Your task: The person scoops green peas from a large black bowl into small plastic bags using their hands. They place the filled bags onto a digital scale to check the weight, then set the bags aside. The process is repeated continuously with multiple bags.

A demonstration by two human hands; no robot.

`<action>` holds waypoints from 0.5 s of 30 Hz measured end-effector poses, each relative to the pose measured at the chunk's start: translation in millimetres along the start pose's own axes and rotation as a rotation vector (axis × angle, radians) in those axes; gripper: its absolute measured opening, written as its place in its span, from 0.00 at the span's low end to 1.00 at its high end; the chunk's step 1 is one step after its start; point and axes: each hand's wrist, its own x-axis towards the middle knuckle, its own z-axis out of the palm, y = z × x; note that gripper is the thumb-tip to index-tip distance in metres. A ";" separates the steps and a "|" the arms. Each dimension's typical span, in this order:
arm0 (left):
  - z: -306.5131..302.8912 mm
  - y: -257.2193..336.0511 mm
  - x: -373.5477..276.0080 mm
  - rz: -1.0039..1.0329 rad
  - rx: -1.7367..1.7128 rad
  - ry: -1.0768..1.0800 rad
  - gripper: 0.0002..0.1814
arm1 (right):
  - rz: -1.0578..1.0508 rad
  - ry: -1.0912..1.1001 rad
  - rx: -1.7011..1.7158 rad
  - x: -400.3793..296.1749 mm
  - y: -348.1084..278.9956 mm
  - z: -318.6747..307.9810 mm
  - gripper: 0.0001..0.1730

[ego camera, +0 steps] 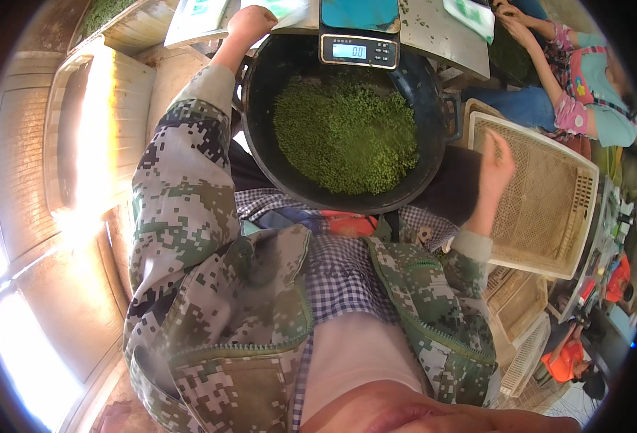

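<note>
A black two-handled tub (340,204) rests across my lap, holding a heap of small green peppercorn-like berries (345,135). At its far rim stands a digital scale (359,51) with a blue top, its display reading zero. My left hand (251,24) is at the table edge left of the scale, its fingers at a white and green plastic bag (290,12); whether they grip it I cannot tell. Blurred, my right hand (496,162) hovers right of the tub, above a cream plastic crate (535,195), fingers apart with nothing seen in them.
More printed bags (202,13) lie on the metal table (432,38). A co-worker (589,86) sits at the upper right, hands near another bag (470,19). Stacked crates (518,308) stand at the right, a large pale bin (102,124) at the left. People in orange are farther off.
</note>
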 end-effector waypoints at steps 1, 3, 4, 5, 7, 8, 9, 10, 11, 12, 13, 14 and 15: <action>-5.8 4.6 3.8 0.003 0.004 -0.033 0.13 | -0.045 -0.047 0.070 3.0 -25.1 12.6 0.09; 14.7 -24.6 20.5 -0.020 0.018 -0.034 0.13 | -0.100 -0.199 0.158 5.8 -56.2 52.7 0.08; 18.7 -30.6 22.1 -0.003 0.045 0.002 0.12 | -0.223 -0.241 0.176 4.3 -76.2 68.4 0.07; 18.8 -35.9 19.8 0.011 0.073 0.040 0.12 | -0.316 -0.287 0.184 -0.1 -90.5 82.4 0.07; 0.2 -32.0 11.0 0.051 -0.140 0.345 0.10 | -0.420 -0.417 0.183 -9.7 -115.0 91.7 0.07; -12.3 -25.4 3.1 0.004 -0.298 0.349 0.09 | -0.342 -0.468 0.245 -14.7 -121.4 96.4 0.06; -42.3 12.3 -18.7 -0.023 -0.471 0.333 0.09 | -0.241 -0.505 0.289 -19.5 -122.6 97.6 0.06; -63.0 36.1 -44.5 -0.013 -0.471 0.368 0.08 | -0.104 -0.571 0.412 -22.7 -124.3 101.9 0.09; -64.4 61.0 -61.3 0.018 -0.499 0.391 0.08 | 0.049 -0.611 0.509 -25.2 -119.2 107.5 0.12; -62.2 79.0 -82.8 -0.023 -0.714 0.280 0.08 | 0.193 -0.672 0.633 -25.9 -117.7 116.4 0.14; -58.9 94.2 -100.9 -0.065 -0.917 0.173 0.08 | 0.265 -0.632 0.791 -27.0 -119.1 132.0 0.18; -49.6 108.0 -117.8 -0.089 -1.329 0.031 0.11 | 0.340 -0.593 0.944 -29.1 -120.4 150.8 0.22; -37.1 117.7 -130.0 -0.115 -1.739 -0.122 0.15 | 0.418 -0.552 1.093 -29.4 -121.9 162.2 0.27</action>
